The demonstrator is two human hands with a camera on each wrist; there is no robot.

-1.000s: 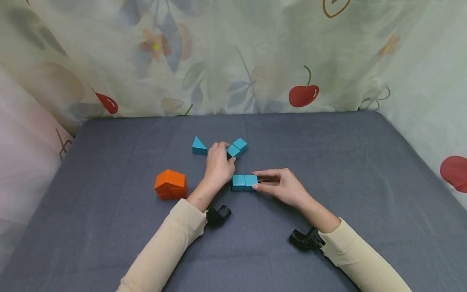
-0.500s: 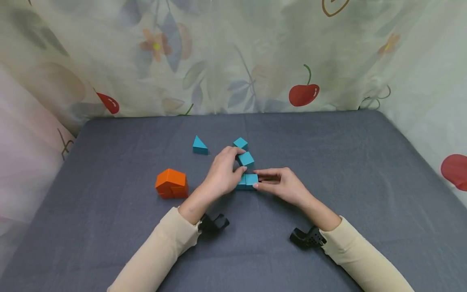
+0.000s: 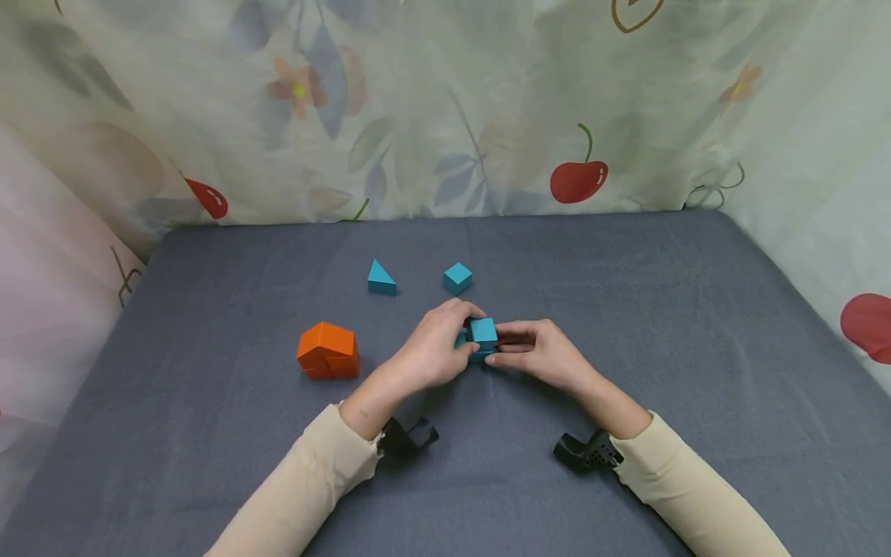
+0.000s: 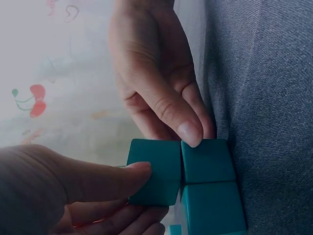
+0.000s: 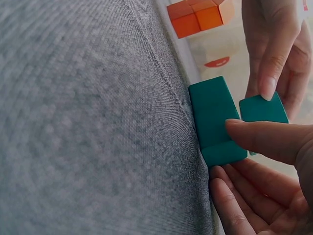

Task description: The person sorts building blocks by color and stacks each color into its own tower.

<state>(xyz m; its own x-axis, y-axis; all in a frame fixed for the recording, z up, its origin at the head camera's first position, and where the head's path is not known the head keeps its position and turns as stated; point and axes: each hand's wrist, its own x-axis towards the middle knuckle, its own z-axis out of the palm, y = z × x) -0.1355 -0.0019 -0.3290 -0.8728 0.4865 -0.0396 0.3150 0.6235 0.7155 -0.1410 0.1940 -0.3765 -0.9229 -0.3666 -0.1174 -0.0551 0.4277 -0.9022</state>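
Observation:
My left hand (image 3: 435, 346) pinches a teal cube (image 3: 483, 330) between thumb and fingers. That cube is right over the right-hand one of two teal cubes standing side by side on the table; in the left wrist view a thin gap shows between it and the lower cube (image 4: 209, 164). The other lower cube (image 4: 215, 209) is partly behind my left hand in the head view. My right hand (image 3: 546, 360) grips the right end of this pair, thumb on the near face and fingers on the far side, as the right wrist view shows.
Farther back on the dark grey cloth (image 3: 626, 309) lie a single teal cube (image 3: 457, 278) and a teal triangular block (image 3: 381, 280). Left of my hands stand several orange blocks (image 3: 327, 350) grouped into a house-like shape. A patterned curtain (image 3: 445, 116) hangs behind the table.
My left hand has taken one teal cube from the back pair, carrying it toward me and to the right, over the front pair. My right hand keeps its place.

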